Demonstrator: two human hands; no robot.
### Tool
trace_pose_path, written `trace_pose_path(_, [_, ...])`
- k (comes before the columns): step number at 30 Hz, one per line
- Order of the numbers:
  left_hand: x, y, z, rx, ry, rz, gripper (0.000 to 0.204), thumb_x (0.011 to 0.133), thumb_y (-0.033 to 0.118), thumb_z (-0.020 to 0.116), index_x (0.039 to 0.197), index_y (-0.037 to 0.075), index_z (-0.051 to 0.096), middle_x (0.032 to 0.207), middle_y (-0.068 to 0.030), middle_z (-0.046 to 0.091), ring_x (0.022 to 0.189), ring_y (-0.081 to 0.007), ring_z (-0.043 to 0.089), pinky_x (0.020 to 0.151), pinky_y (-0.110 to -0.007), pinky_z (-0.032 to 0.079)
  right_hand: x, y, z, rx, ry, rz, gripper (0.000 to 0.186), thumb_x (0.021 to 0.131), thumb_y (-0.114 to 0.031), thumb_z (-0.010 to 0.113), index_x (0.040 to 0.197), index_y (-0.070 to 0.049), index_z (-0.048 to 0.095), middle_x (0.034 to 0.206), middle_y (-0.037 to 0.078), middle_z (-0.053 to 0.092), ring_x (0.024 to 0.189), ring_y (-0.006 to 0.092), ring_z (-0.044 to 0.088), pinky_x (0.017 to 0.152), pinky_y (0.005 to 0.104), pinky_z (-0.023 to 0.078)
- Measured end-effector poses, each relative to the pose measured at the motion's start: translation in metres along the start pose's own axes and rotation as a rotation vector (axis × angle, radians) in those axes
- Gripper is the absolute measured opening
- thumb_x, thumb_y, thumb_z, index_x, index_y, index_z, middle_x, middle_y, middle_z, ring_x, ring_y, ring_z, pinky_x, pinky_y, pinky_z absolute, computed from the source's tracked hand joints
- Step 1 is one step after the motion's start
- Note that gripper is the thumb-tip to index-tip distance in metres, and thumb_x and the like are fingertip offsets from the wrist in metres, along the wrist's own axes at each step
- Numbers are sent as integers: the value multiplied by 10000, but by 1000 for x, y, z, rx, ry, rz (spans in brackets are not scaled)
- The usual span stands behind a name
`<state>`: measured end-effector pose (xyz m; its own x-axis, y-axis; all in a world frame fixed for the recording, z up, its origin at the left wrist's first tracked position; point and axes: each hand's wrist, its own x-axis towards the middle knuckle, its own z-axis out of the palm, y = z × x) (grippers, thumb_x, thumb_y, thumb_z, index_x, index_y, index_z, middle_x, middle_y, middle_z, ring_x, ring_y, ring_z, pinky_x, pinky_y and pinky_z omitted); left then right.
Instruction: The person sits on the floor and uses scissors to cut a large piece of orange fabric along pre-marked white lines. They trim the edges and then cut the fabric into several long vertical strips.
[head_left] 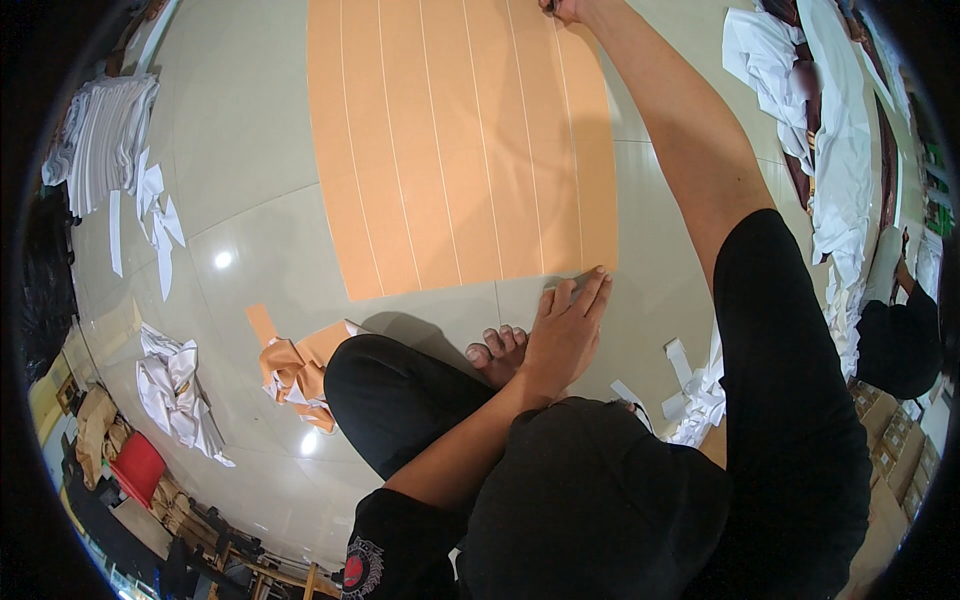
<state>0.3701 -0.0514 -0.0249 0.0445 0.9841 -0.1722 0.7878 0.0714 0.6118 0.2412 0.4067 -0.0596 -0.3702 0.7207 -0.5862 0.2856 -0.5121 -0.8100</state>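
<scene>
A large orange sheet [455, 150] lies flat on the glossy tiled floor, crossed lengthwise by several thin white lines. My left hand [565, 335] is at its near right corner, with fingers stretched out and the fingertips resting at the edge. Far ahead, my right hand [572, 10] is closed near the sheet's far right part and partly cut off by the top of the picture. A small dark thing shows at its fingers, too little of it to name. My bare foot [498, 352] and bent knee are just short of the sheet's near edge.
Crumpled orange scraps [295, 375] lie left of my knee, with white scraps [175, 390] farther left. A stack of white sheets [105, 135] stands at the far left beside loose white strips [158, 215]. More white strips [700, 390] lie right of me. White fabric [840, 130] and another person [900, 340] are at the right.
</scene>
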Motion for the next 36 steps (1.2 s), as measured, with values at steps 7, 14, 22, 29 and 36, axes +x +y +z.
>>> trace_pose_path(7, [0,2,1,-16,-22,51,712,768,183,703,1428,71,461,1486,-47,433,1175,-278,460,997,-417,392,-28,-3,-10,-266,129,-173,334,765,-353,792,735,-83,598,597,40,564,534,201,543,554,335,456])
trace_pose_path(14, [-24,7,21,-175,-320,354,454,783,157,652,1227,72,619,1221,-53,618,1128,-261,525,932,-391,427,-113,34,-47,-960,483,-499,368,752,-377,814,750,-69,612,610,54,580,554,220,569,580,348,476])
trace_pose_path(22, [1,-11,25,-336,-174,257,327,804,152,674,1113,57,627,1033,-63,643,1035,-338,563,872,-437,471,-195,154,-78,-748,484,-885,326,804,-336,764,877,-32,671,740,149,636,682,334,600,656,379,481])
trace_pose_path(29, [23,0,-18,-230,76,11,751,727,36,744,1400,11,412,1443,-200,398,1299,-385,412,1035,-458,412,-258,169,-83,-865,254,-413,202,837,-196,701,848,2,663,672,132,627,586,262,592,577,358,452])
trace_pose_path(36, [31,-6,-16,-506,411,7,707,780,-3,735,1408,29,412,1336,-239,513,1205,-357,544,1018,-416,447,-363,187,-64,-63,-199,30,274,853,-291,732,804,-32,658,671,-14,570,598,94,516,546,255,410])
